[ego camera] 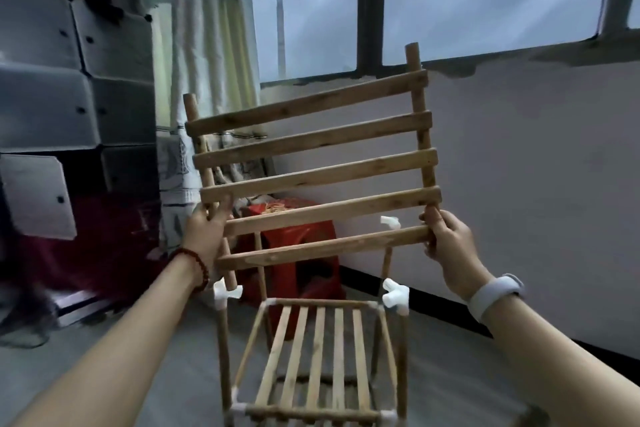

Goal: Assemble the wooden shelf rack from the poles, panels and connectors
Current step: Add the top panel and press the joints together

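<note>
I have the slatted panel [313,170] gripped by its side rods, left hand [207,229] and right hand [446,239] curled round each; it looks light, stiff, probably awkward.

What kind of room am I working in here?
Likely a lived-in home room, perhaps a bedroom or storage corner: curtain by a window, stacked plastic cabinets, a red stool on the floor.

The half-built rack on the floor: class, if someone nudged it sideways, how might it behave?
The rack would probably wobble or tip, since it stands on thin poles. It looks light, being slim sticks and slats. The white connectors on top hold nothing yet, so the upper frame may flex.
</note>
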